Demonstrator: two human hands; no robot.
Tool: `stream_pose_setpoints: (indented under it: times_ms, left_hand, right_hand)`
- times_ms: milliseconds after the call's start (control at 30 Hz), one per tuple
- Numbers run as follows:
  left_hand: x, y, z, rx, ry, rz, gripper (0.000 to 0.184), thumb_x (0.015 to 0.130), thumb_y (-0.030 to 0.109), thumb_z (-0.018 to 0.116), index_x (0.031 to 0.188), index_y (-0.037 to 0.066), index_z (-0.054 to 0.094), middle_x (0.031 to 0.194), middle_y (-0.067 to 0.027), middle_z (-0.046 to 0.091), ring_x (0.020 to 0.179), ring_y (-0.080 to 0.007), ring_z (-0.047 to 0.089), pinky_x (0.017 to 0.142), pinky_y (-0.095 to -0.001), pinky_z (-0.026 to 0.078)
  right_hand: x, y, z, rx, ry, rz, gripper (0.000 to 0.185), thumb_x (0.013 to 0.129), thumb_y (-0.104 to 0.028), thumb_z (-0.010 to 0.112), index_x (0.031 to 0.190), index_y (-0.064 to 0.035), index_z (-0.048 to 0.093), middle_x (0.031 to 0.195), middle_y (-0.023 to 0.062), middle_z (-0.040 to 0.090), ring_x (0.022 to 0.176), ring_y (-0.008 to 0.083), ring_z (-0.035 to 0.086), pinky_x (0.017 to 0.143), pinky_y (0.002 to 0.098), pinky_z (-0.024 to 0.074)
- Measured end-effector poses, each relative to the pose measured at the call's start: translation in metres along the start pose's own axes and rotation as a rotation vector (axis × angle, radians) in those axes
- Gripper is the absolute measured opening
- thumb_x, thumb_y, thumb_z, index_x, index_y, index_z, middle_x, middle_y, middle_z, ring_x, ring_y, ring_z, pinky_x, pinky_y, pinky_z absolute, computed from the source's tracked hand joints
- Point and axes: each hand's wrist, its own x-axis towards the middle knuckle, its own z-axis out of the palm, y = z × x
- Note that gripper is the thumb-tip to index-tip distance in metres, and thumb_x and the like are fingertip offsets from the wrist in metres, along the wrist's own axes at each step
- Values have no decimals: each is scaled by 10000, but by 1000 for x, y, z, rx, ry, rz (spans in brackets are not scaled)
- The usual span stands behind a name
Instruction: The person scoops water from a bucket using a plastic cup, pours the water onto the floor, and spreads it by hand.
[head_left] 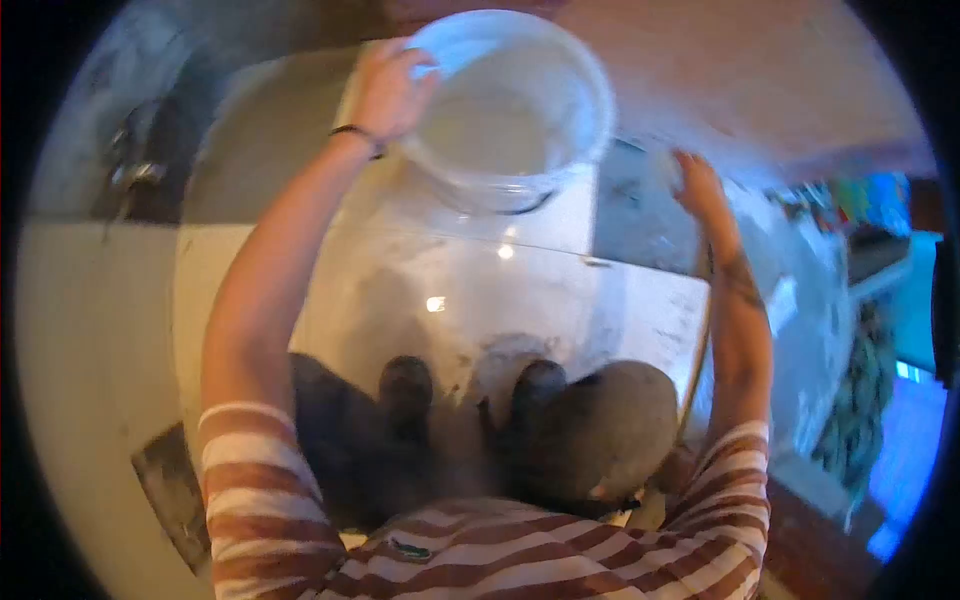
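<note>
A large white bucket point(575, 95) stands at the top middle, its mouth turned partly towards me. Greyish-white material shows at its bottom; whether it is liquid or powder I cannot tell. My left hand point(395, 92) is closed on the bucket's left rim, with a dark band round the wrist. Off to the bucket's right, apart from it, my right hand point(703, 188) has its fingers curled. A blurred pale patch shows at those fingertips, and I cannot make out what they hold.
Shiny white panels point(480, 300) lie under the bucket and around my dark shoes point(407, 390). Crumpled translucent plastic sheeting point(800, 330) spreads on the right, beside a dark green coiled bundle point(858, 400). A metal fitting point(148, 173) is at the far left.
</note>
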Motion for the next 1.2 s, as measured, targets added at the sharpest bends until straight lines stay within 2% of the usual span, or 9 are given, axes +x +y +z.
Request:
stream_pose_setpoints:
  times_ms: [33,167,200,233,333,500,700,967,1200]
  left_hand:
    - [0,-11,10,-62,35,189,217,906,250,692,1047,99,758,1118,-164,707,1121,-337,647,1000,-480,509]
    - [13,18,56,82,-46,3,268,814,354,649,848,111,758,917,-150,706,987,-329,640,896,-507,487]
    - [14,9,62,144,-49,-33,291,792,380,639,798,114,758,867,-146,706,954,-327,638,870,-514,481]
    - [16,-14,73,203,-72,-88,317,769,405,628,748,117,758,817,-143,705,920,-325,636,844,-521,476]
    - [0,7,37,-72,-23,-181,325,721,327,683,933,124,822,1084,-188,697,1179,-359,519,1045,-493,365]
    - [11,17,58,42,-63,-202,373,701,317,714,984,90,805,1281,-239,599,1227,-391,493,1059,-549,392]
    - [-11,88,64,22,253,-315,419,691,306,724,1018,48,774,1398,-280,524,1310,-441,474,1104,-641,350]
    - [-42,174,66,153,108,-460,257,652,313,723,818,120,763,1098,-139,669,1167,-334,581,988,-482,419]
    - [-24,153,49,211,-188,-557,251,704,352,692,890,210,781,984,-16,727,1104,-257,617,993,-464,384]
  right_hand:
    - [-15,43,72,-6,86,-104,748,800,-96,758,1493,-80,476,1490,195,514,1395,390,459,1173,463,376]
    - [-61,58,178,276,-3,-87,650,922,-131,678,1519,-32,442,1520,229,485,1408,399,447,1205,478,338]
    - [-39,126,284,-7,35,-81,601,927,-99,645,1498,-42,463,1511,230,493,1403,412,449,1210,477,334]
    - [-51,82,257,-140,53,-102,541,926,-41,581,1459,-26,490,1471,242,519,1381,414,467,1193,475,361]
    - [-55,5,226,-98,-78,-210,603,870,4,558,1467,-65,507,1433,206,553,1335,401,508,1147,488,409]
    - [-55,65,248,539,26,-268,647,789,-44,662,1429,-65,567,1410,268,540,1265,458,534,1138,531,392]
    - [-13,37,62,595,-81,-255,673,772,-64,687,1434,-69,565,1416,267,538,1269,459,534,1134,533,397]
    - [49,-83,-199,292,-41,-508,710,748,-90,719,1440,-74,562,1424,267,534,1275,460,533,1127,535,404]
    - [121,-211,-263,-446,50,-540,861,725,-165,791,1524,-117,473,1456,260,523,1333,462,491,1141,537,403]
